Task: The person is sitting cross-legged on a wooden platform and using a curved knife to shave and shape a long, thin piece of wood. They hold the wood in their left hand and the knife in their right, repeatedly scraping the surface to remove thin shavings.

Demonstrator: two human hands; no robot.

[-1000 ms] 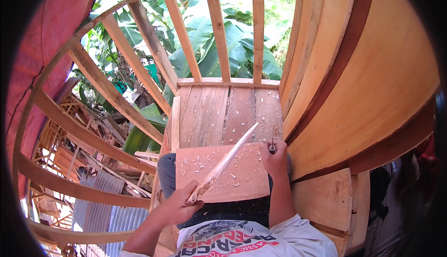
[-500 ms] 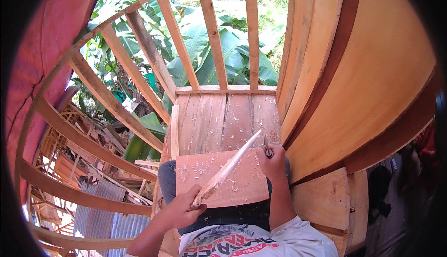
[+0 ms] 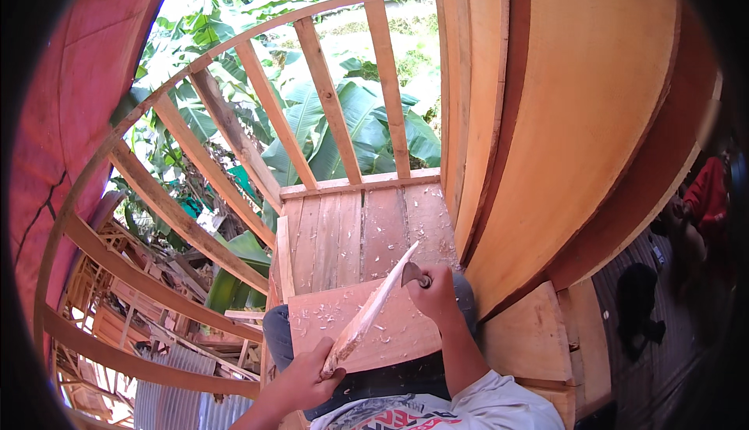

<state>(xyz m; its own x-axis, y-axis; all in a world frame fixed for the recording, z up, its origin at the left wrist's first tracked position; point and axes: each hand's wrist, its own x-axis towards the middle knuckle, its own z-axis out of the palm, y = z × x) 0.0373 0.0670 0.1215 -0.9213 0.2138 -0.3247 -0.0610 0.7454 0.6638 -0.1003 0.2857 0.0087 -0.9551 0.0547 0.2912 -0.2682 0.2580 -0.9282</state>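
Note:
My left hand [image 3: 312, 373] grips the thick lower end of a peeled, pointed wooden stick [image 3: 370, 310], which slants up to the right over my lap. Its tapered tip is pale, while the end by my fingers looks rougher and browner. In my right hand [image 3: 437, 296] is a knife [image 3: 413, 276] with a short, broad dark blade, held close beside the stick's upper part. Whether the blade touches the wood I cannot tell. Across my thighs lies a flat wooden board [image 3: 421, 340] scattered with pale shavings.
Ahead is a plank floor [image 3: 335, 227] with shavings, bounded by a slatted wooden railing [image 3: 328, 102]. Large curved wooden panels [image 3: 601, 110] rise at my right. A red wall [image 3: 86, 79] stands at the left. A person in red [image 3: 708, 196] is at the far right.
The knife has come in from beyond the stick's right side to lie close against its upper part, its blade now showing broadside. My view has tilted and shifted right.

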